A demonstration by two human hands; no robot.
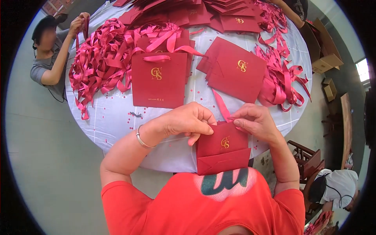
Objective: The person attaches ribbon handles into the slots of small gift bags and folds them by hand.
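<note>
A small dark-red paper gift bag [209, 140] with a gold emblem lies at the table's near edge, against my shirt, its bottom flap folded up toward me. My left hand [192, 120] pinches the bag's upper left edge; some of its fingertips are hidden behind the paper. At the upper right edge, my right hand [256, 120] pinches a pink satin ribbon [220, 102] between thumb and fingers. The ribbon's free end trails away from me over the tablecloth. Whether it passes through a hole in the bag cannot be seen.
Bags with ribbon handles [158, 88] lie ahead on the left, flat bags [237, 72] ahead on the right. Ribbon heaps [103, 58] flank them; more bags [188, 15] are piled at the back. A person [51, 58] works at far left. Cardboard boxes [327, 58] stand right.
</note>
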